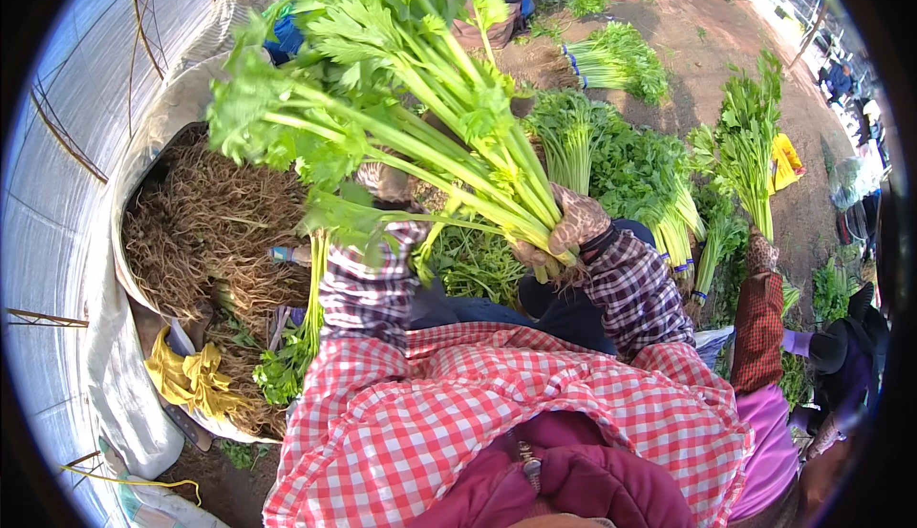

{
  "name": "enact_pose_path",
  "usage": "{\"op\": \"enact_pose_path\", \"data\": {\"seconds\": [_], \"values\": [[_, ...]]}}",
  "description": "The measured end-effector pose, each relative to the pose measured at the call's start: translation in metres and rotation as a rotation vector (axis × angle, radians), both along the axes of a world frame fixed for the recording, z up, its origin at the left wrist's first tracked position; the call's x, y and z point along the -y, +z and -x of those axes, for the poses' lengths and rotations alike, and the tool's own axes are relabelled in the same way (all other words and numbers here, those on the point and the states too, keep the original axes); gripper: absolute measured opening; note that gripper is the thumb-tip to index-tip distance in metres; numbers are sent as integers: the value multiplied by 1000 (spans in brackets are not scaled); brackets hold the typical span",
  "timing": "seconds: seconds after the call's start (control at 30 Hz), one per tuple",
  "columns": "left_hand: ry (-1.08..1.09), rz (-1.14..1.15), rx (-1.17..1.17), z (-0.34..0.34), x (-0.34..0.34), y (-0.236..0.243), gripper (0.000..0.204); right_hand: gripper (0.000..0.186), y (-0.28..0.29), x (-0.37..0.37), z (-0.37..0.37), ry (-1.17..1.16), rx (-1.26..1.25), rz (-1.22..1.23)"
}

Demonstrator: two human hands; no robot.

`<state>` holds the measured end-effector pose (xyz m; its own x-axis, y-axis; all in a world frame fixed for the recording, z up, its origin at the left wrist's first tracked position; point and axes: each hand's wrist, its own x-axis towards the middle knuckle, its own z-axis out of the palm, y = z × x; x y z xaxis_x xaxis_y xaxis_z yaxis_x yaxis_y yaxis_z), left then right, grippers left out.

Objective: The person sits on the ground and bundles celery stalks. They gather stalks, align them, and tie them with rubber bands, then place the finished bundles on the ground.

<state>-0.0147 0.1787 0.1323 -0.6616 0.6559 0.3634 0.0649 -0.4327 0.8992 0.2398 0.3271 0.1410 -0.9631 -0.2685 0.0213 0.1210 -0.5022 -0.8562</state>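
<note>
"How is this celery bunch [468, 137] best handled?"

"It's held up in front, the right hand [580, 220] gripping its root end. I'd keep that grip snug but gentle, with the butts level, so no stalk slips or bruises."

"And the left hand [384, 182]?"

"Partly behind the leafy stalks; I can't tell whether it's holding anything."

"Any labels?"

"None I can read: the yellow packet [785, 162] at right is too small."
</note>
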Motion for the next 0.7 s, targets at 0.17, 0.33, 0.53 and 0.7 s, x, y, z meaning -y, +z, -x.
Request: {"op": "enact_pose_path", "data": {"seconds": [0.17, 0.33, 0.53, 0.7], "values": [[-553, -312, 490, -46, -4, -2, 50, 79, -28, 17, 15, -3, 61, 86], [-666, -383, 548, -53, -10, 3, 43, 66, -47, 20, 29, 104, 62, 228], [-248, -345, 670, -51, 1, -18, 27, 85, -27, 12, 29, -283, -66, -595], [133, -305, 845, -41, 4, -45, 14, 69, -22, 40, 31, -674, -490, -1304]]}}
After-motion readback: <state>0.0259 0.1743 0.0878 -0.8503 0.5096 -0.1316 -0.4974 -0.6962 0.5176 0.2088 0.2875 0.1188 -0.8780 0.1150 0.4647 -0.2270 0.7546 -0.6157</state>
